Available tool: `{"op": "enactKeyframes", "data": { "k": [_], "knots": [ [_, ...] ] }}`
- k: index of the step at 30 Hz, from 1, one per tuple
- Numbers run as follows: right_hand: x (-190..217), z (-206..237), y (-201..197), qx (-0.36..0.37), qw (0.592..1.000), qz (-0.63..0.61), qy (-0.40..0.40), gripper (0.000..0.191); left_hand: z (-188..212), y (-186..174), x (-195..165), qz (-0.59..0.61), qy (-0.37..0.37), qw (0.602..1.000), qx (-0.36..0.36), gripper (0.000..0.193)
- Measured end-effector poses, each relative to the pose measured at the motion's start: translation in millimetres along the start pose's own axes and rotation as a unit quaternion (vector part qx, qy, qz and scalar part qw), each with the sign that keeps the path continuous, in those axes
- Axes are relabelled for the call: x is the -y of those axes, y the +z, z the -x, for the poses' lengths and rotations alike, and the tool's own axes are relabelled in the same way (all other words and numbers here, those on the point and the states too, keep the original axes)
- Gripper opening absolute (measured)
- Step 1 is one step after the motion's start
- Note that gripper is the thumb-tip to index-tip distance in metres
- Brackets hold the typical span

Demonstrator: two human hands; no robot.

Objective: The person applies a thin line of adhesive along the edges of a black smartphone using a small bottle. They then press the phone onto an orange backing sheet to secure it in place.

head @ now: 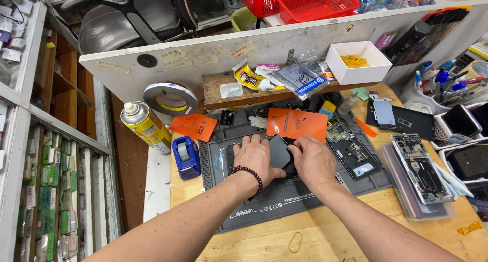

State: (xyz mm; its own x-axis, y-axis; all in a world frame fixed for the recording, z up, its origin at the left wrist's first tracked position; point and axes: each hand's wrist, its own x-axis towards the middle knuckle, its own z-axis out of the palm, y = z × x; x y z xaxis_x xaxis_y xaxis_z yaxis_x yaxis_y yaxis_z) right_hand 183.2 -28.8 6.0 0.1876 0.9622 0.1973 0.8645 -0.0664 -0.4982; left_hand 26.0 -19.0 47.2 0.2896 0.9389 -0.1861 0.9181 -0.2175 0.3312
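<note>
Both of my hands rest on a small black phone (280, 151) that lies on a dark grey repair mat (264, 203). My left hand (254, 157), with a dark bead bracelet on the wrist, presses on the phone's left side. On the right edge my right hand (311, 160) grips it with bent fingers. Most of the phone is hidden under my fingers. An orange sheet (296, 123) lies just behind the phone.
A yellow spray can (146, 126), a tape roll (170, 97), a blue tape dispenser (186, 156) and another orange sheet (193, 126) sit at left. An opened phone (421, 166) and circuit parts (351, 149) lie at right. A white box (358, 62) stands behind. A rubber band (295, 241) lies near me.
</note>
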Motion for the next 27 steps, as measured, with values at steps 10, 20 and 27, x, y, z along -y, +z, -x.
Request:
{"op": "enactKeyframes", "data": {
  "k": [10,20,27],
  "knots": [
    [5,-13,2,0.058,0.992,-0.011,0.111,0.024,-2,0,2,0.012,-0.007,1.0,0.007,0.08],
    [8,-22,-7,0.102,0.985,-0.013,0.14,0.025,-1,-1,3,0.005,0.006,1.0,0.008,0.081],
    [8,-13,-8,0.099,0.99,0.012,0.098,0.023,2,1,4,0.017,0.008,1.0,-0.005,0.079]
  ]
}}
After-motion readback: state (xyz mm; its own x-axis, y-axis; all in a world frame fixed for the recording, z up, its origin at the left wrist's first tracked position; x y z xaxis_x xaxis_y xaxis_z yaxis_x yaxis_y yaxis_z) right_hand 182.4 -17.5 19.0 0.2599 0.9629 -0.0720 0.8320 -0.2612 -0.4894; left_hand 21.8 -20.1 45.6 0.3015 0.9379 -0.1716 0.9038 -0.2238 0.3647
